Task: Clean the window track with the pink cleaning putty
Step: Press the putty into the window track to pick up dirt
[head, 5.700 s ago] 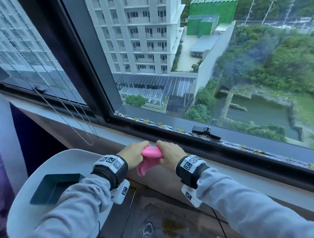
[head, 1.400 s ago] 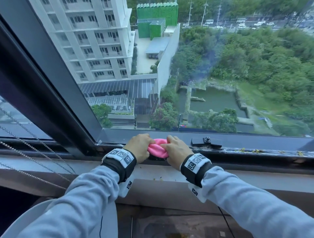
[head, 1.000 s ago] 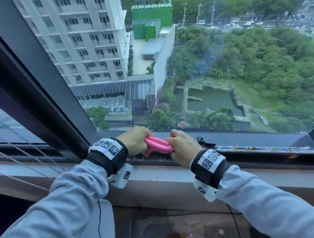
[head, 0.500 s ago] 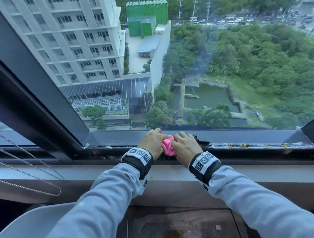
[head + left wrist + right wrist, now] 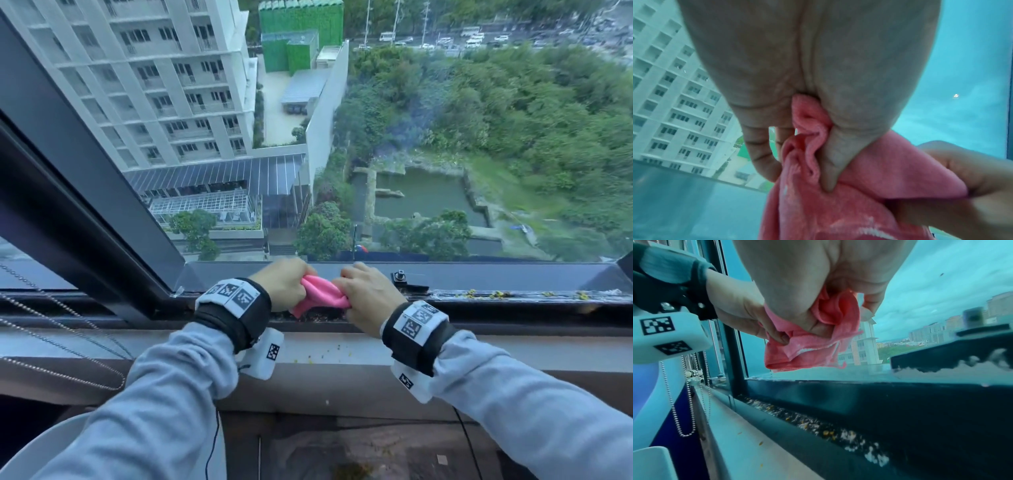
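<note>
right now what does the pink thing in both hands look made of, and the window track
Pink folded piece: looks like soft woven cloth rather than putty, judging by its fuzzy nap, folds and stitched pale hem. Dark window track: seemingly painted metal, smooth, straight-edged, slightly glossy, with yellow and white crumbs along it.

Pink putty (image 5: 320,295); dark, nearly black window track (image 5: 859,410) flecked with yellow and white crumbs (image 5: 826,433); grey sleeves (image 5: 178,387); black wristbands (image 5: 236,308) bearing black-and-white square-patterned markers.
</note>
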